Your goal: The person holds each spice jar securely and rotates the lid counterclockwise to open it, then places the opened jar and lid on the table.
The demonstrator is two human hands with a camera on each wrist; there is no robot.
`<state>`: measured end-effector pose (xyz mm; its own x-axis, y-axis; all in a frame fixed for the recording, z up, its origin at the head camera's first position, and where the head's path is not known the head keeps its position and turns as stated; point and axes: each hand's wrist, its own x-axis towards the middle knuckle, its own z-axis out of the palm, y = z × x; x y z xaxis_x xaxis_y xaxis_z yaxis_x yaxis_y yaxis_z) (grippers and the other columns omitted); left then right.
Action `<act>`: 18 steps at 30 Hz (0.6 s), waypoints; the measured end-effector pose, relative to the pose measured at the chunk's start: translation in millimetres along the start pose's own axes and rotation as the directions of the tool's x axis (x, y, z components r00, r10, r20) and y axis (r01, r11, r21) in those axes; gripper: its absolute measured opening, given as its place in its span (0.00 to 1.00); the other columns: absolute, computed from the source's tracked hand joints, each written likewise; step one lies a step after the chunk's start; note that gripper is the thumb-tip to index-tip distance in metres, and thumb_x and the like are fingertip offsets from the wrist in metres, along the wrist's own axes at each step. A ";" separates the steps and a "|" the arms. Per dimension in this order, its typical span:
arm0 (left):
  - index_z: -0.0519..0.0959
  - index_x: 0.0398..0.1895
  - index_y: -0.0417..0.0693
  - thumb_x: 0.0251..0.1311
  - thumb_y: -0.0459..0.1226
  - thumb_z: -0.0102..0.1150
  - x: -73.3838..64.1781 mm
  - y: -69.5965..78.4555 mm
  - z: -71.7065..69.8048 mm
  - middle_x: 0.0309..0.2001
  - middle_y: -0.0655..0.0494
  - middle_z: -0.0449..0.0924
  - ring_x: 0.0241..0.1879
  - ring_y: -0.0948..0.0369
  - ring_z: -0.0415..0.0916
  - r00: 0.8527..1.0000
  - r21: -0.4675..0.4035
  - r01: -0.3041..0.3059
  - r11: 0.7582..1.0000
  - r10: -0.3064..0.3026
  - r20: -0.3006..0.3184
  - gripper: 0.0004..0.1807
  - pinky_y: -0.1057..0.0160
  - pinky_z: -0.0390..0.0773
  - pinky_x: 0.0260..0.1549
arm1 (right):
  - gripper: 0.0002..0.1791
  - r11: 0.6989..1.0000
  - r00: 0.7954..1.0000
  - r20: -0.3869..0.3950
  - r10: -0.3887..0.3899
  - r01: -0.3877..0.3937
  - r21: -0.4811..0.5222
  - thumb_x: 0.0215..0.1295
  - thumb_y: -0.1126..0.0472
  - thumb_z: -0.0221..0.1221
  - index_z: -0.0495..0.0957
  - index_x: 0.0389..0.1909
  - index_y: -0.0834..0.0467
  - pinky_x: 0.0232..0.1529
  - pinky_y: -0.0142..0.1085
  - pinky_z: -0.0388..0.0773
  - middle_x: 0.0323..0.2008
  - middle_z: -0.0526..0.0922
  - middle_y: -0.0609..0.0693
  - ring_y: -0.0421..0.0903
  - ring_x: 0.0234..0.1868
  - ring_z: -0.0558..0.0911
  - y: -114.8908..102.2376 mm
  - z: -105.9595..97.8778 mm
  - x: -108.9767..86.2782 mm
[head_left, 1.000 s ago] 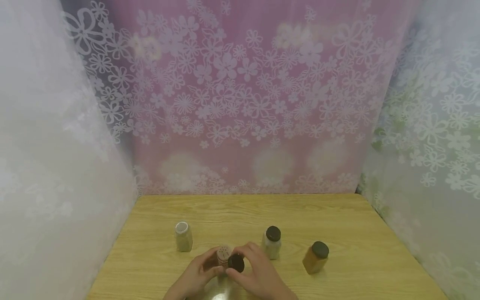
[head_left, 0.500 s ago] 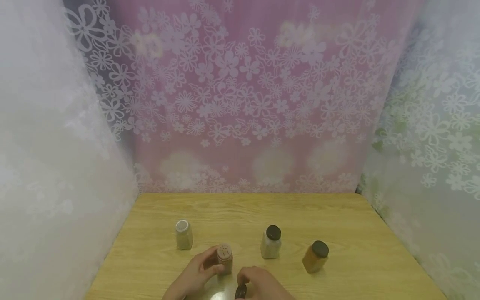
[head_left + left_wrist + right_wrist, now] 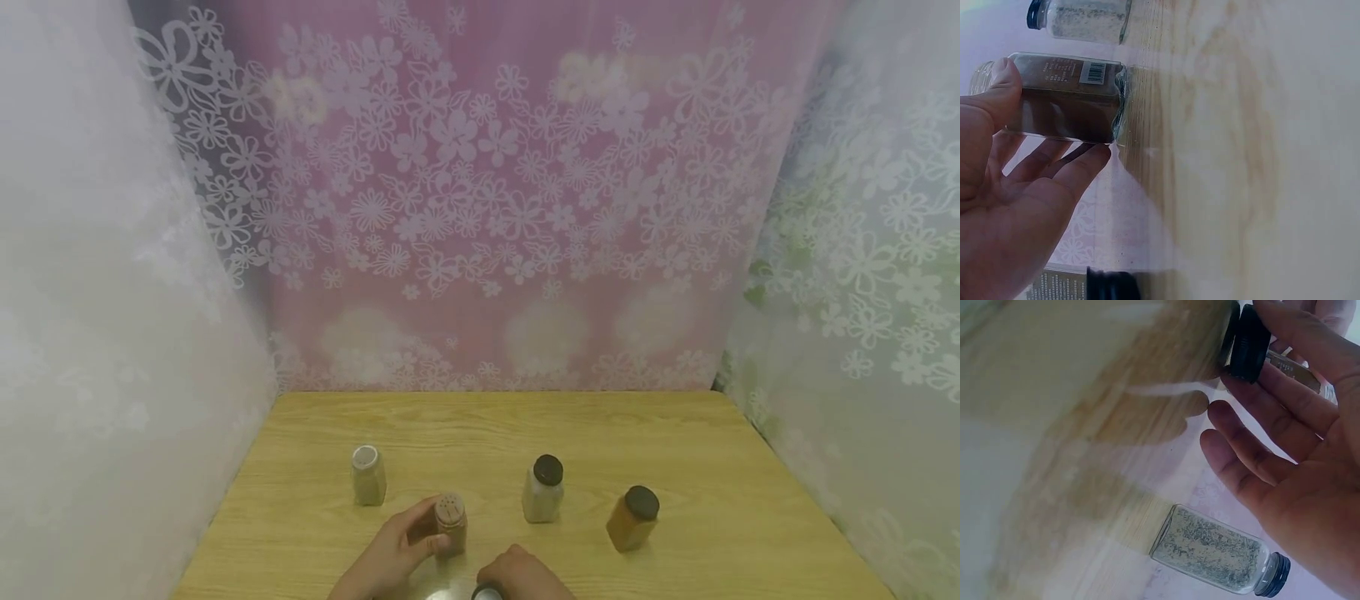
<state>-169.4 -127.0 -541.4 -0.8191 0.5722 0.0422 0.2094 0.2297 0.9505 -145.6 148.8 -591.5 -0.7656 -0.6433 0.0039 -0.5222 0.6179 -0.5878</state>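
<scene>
Fingers [image 3: 1083,169] of the left hand [image 3: 393,546] grip the brown jar [image 3: 453,542], which stands upright between them and the thumb [image 3: 1005,94], long axis vertical, perforated top [image 3: 450,505] facing up; just right of the jar, the right hand [image 3: 522,575] pinches a black cap [image 3: 1251,345]

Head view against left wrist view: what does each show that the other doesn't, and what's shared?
Only the head view: the right grip, the round black lid it holds, and the orange glass jar with a black lid.

Only the left wrist view: the white rectangular barcode on the clear glass jar of brown contents.

Both: the left grip holding that jar, the clear glass jar with pale contents and black lid, and the wooden table.
</scene>
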 end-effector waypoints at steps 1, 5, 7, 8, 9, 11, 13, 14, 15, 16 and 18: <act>0.63 0.80 0.44 0.78 0.44 0.58 0.0 0.0 0.2 0.73 0.40 0.74 0.69 0.45 0.76 1.000 0.001 0.001 1.000 -0.001 -0.001 0.33 0.50 0.80 0.67 | 0.17 1.000 1.000 0.000 -0.006 0.006 -0.012 0.59 0.38 0.73 0.90 0.39 0.45 0.37 0.25 0.73 0.34 0.87 0.30 0.26 0.36 0.72 0.1 0.5 0.2; 0.63 0.80 0.42 0.78 0.44 0.58 -0.4 0.5 0.9 0.74 0.39 0.73 0.69 0.40 0.75 1.000 -0.004 0.004 1.000 -0.004 0.000 0.33 0.48 0.79 0.67 | 0.17 0.997 1.000 0.010 0.005 -0.004 -0.071 0.60 0.37 0.72 0.89 0.43 0.43 0.38 0.25 0.73 0.37 0.85 0.30 0.27 0.38 0.71 10.6 7.8 0.0; 0.63 0.80 0.41 0.77 0.44 0.58 -0.5 0.9 1.2 0.74 0.38 0.72 0.70 0.39 0.74 1.000 -0.005 0.003 1.000 -0.003 0.001 0.34 0.46 0.78 0.67 | 0.20 0.995 1.000 0.018 0.008 -0.006 -0.095 0.62 0.36 0.70 0.88 0.48 0.43 0.38 0.25 0.74 0.39 0.84 0.30 0.27 0.39 0.71 17.8 11.9 -0.3; 0.63 0.80 0.41 0.77 0.44 0.58 -0.7 1.2 1.4 0.74 0.38 0.72 0.70 0.38 0.74 1.000 -0.007 0.004 1.000 -0.004 0.002 0.34 0.46 0.78 0.68 | 0.22 0.994 1.000 0.028 0.008 -0.005 -0.107 0.63 0.35 0.70 0.87 0.50 0.44 0.38 0.25 0.74 0.40 0.84 0.31 0.28 0.39 0.71 21.3 13.5 -0.2; 0.62 0.80 0.41 0.77 0.44 0.57 -0.7 1.6 1.5 0.74 0.37 0.71 0.70 0.38 0.73 1.000 -0.009 0.002 1.000 -0.002 0.003 0.34 0.46 0.78 0.68 | 0.24 0.993 0.999 0.036 0.007 -0.003 -0.116 0.64 0.35 0.69 0.86 0.53 0.44 0.39 0.25 0.75 0.41 0.84 0.31 0.28 0.40 0.71 23.8 14.4 0.0; 0.62 0.80 0.40 0.78 0.44 0.57 -0.9 2.3 1.7 0.74 0.36 0.71 0.70 0.38 0.73 1.000 -0.016 -0.004 1.000 0.004 0.006 0.34 0.47 0.78 0.68 | 0.30 0.993 0.999 0.045 0.011 -0.005 -0.115 0.64 0.32 0.67 0.84 0.58 0.46 0.40 0.26 0.76 0.43 0.84 0.32 0.28 0.41 0.72 26.3 14.8 -0.4; 0.62 0.80 0.39 0.78 0.43 0.56 -0.8 3.0 2.1 0.75 0.36 0.70 0.71 0.37 0.73 1.000 -0.022 -0.013 1.000 0.014 0.012 0.34 0.47 0.78 0.68 | 0.34 0.994 0.998 0.051 0.027 -0.021 -0.108 0.64 0.30 0.67 0.81 0.63 0.47 0.41 0.27 0.77 0.45 0.84 0.34 0.29 0.42 0.72 22.8 12.0 -1.4; 0.62 0.80 0.40 0.78 0.43 0.56 -1.0 3.6 2.2 0.75 0.36 0.70 0.71 0.37 0.72 1.000 -0.028 -0.013 1.000 0.013 0.016 0.33 0.47 0.78 0.68 | 0.36 0.994 0.998 0.055 0.043 -0.038 -0.102 0.63 0.31 0.68 0.80 0.64 0.49 0.42 0.28 0.78 0.45 0.85 0.36 0.30 0.42 0.73 16.7 8.2 -1.8; 0.61 0.80 0.40 0.79 0.43 0.56 -1.0 4.3 2.3 0.75 0.36 0.70 0.71 0.36 0.72 1.000 -0.024 -0.014 1.000 0.015 0.019 0.33 0.46 0.78 0.68 | 0.37 0.994 0.998 0.049 0.038 -0.032 -0.108 0.62 0.31 0.68 0.79 0.65 0.50 0.42 0.29 0.79 0.45 0.86 0.38 0.30 0.42 0.75 11.0 4.2 -2.4; 0.61 0.80 0.41 0.79 0.44 0.56 -1.2 5.1 2.3 0.75 0.36 0.69 0.72 0.36 0.71 1.000 -0.018 -0.011 1.000 0.012 0.019 0.34 0.45 0.77 0.69 | 0.37 0.993 0.998 0.048 0.051 -0.045 -0.110 0.62 0.33 0.69 0.79 0.65 0.52 0.43 0.29 0.80 0.45 0.87 0.40 0.31 0.42 0.76 1.2 -2.6 -3.4; 0.60 0.81 0.42 0.78 0.46 0.58 -1.9 7.7 1.8 0.75 0.36 0.69 0.72 0.34 0.69 1.000 0.029 -0.006 1.000 0.006 -0.003 0.36 0.37 0.74 0.69 | 0.33 0.994 0.996 0.035 0.079 -0.076 -0.084 0.65 0.40 0.71 0.79 0.64 0.56 0.45 0.32 0.83 0.46 0.88 0.44 0.35 0.43 0.80 -21.9 -20.6 -6.7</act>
<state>-165.2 -125.0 -534.7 -0.8192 0.5714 0.0485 0.2292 0.2488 0.9410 -136.8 149.0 -562.0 -0.7909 -0.6078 -0.0715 -0.4918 0.7008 -0.5167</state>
